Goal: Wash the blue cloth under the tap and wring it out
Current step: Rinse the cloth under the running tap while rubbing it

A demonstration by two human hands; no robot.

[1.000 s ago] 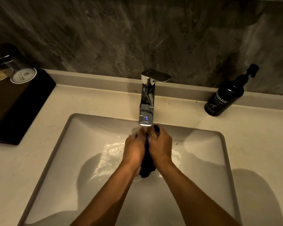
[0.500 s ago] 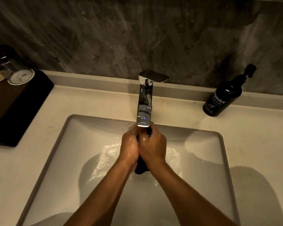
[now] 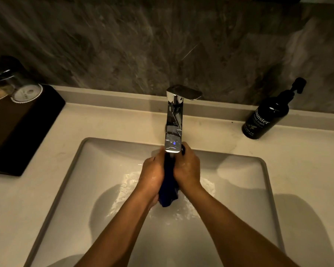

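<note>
The blue cloth [image 3: 169, 186] is bunched into a dark roll, pressed between my two hands right under the spout of the chrome tap [image 3: 174, 120]. My left hand [image 3: 152, 173] grips it from the left and my right hand [image 3: 187, 169] from the right, both wet. The cloth's lower end hangs out below my wrists, and a small tip shows above my right hand. Water is splashing in the white sink [image 3: 243, 189] beneath the cloth. Most of the cloth is hidden by my hands.
A black hand-wash pump bottle [image 3: 266, 115] stands on the counter at the back right. At the left lies a dark tray [image 3: 17, 132] with upturned glasses [image 3: 22, 87]. A grey stone wall rises behind the tap.
My hands stay closed on the cloth under the spout and have shifted slightly against each other. More of the cloth shows between them now.
</note>
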